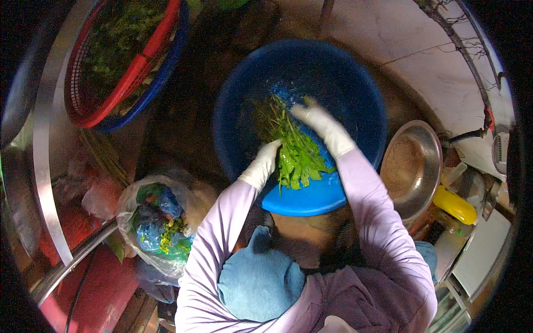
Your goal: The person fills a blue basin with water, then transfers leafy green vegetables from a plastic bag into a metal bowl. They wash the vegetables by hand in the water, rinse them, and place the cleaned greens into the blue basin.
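A large round blue plastic basin [306, 204] stands before me. My left hand [266, 160], in a white glove, grips a bunch of leafy greens [297, 160] over the basin. The leaves hang towards me and the thin stems and roots point to the far side. To the right of the stems is my right hand [314, 116], also gloved and somewhat blurred, with its fingers apart. Whether it touches the stems is hard to tell. The inside of the basin is dark, and its contents are largely hidden.
A red plastic basket [143, 66] of greens sits in a blue one at upper left. At lower left is a clear plastic bag [129, 200] with scraps and crumpled plastic. A metal bowl [412, 166] and a yellow object [456, 206] lie right of the basin.
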A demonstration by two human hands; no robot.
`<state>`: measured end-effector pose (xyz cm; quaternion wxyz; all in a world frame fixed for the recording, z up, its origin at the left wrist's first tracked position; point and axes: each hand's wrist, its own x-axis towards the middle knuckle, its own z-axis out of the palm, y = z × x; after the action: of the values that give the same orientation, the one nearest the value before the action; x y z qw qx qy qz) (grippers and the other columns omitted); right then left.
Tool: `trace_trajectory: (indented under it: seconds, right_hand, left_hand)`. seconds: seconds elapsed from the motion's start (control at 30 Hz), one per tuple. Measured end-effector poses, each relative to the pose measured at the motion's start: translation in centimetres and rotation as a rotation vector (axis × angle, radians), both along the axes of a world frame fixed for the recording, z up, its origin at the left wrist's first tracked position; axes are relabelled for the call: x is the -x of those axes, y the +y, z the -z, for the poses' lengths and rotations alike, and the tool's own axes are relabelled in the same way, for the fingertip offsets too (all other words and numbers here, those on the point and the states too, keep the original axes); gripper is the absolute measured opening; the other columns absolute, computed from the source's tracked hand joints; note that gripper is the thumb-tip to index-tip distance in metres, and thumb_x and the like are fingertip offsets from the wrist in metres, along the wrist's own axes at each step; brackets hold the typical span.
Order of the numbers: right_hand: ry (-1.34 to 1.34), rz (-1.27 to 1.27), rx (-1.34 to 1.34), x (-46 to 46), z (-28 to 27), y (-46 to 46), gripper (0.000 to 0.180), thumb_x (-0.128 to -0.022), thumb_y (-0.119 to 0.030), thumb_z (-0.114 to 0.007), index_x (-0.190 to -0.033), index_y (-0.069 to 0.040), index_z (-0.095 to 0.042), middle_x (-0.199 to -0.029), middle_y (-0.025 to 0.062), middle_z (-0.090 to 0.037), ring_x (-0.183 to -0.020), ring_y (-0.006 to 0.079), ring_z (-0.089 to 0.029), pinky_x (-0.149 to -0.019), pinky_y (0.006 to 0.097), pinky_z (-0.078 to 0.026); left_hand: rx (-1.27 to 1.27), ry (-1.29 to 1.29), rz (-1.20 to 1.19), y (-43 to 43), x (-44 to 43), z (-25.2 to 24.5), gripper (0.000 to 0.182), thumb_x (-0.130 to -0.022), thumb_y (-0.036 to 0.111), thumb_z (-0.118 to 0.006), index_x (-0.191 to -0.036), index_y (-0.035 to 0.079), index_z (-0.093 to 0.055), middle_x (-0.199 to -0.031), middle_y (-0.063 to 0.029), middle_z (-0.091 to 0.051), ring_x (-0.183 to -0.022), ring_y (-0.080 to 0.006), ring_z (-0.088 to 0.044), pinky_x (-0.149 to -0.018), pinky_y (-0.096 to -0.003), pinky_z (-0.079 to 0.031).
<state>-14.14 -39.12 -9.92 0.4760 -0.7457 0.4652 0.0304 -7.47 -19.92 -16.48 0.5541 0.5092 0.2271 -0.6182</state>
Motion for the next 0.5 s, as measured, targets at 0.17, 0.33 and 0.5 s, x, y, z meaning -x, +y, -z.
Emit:
trace_trajectory:
  seconds: [0.17,0.33,0.5]
  right_hand:
    - [-0.217,0.15,-0.686,2.0,4.6,3.5,0.041,-0.091,-0.022,-0.067,-0.124,0.001,-0.063,-0.115,0.0165,-0.07,-0.106,0.0271,-0.064,-0.094,0.0375,-0.049]
    - [0.108,0.524,0.135,0.5,4.6,5.0,0.066,-0.091,-0.039,-0.065,-0.142,0.0,-0.047,-0.131,0.0212,-0.062,-0.12,0.0353,-0.06,-0.102,0.0412,-0.046]
    - [-0.275,0.24,-0.39,3.7,8.9,5.3,0.047,-0.091,-0.021,-0.068,-0.135,-0.006,-0.057,-0.127,0.0106,-0.066,-0.115,0.0214,-0.059,-0.1,0.0345,-0.044]
  left_hand:
    - [-0.107,-0.035,-0.016,0.4,-0.1,1.8,0.031,-0.094,0.016,-0.06,-0.122,0.002,-0.06,-0.11,-0.0129,-0.068,-0.087,-0.0263,-0.066,-0.082,-0.0391,-0.056]
    - [-0.248,-0.496,-0.134,2.3,-1.1,1.5,0.048,-0.098,0.024,-0.058,-0.14,0.006,-0.043,-0.129,-0.0131,-0.059,-0.107,-0.0264,-0.06,-0.093,-0.041,-0.051]
    - [-0.075,-0.43,-0.032,-2.5,1.8,-0.8,0.056,-0.098,0.029,-0.06,-0.142,0.0,-0.042,-0.136,-0.0139,-0.055,-0.117,-0.0259,-0.056,-0.1,-0.0385,-0.045]
